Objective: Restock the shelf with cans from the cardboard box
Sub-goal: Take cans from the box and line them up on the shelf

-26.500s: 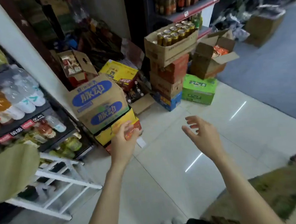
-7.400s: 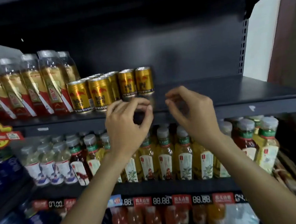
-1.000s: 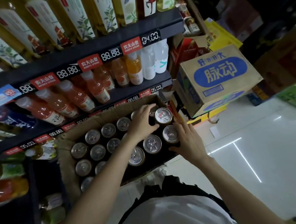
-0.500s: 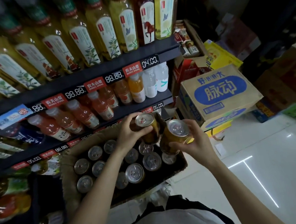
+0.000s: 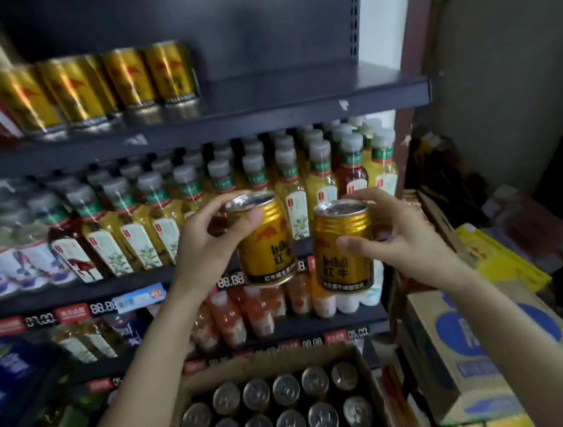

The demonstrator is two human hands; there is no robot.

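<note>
My left hand (image 5: 207,244) grips a gold can (image 5: 266,245) near its top, tilted slightly. My right hand (image 5: 399,236) grips a second gold can (image 5: 344,252), upright, just to the right of the first. Both cans hang in front of the tea bottle row, below the dark shelf (image 5: 263,111). On that shelf several gold cans (image 5: 99,86) stand at the left, with bare shelf to their right. The open cardboard box (image 5: 278,410), holding several silver-topped cans, sits low in front of me.
Rows of tea bottles (image 5: 157,218) fill the shelf below the cans, with orange drinks (image 5: 248,313) under them. A blue-printed carton (image 5: 475,349) and yellow boxes (image 5: 497,251) stand at the right by the wall.
Both hands have lifted their cans up out of the box to chest height. My view has swung upward, bringing the can shelf into sight.
</note>
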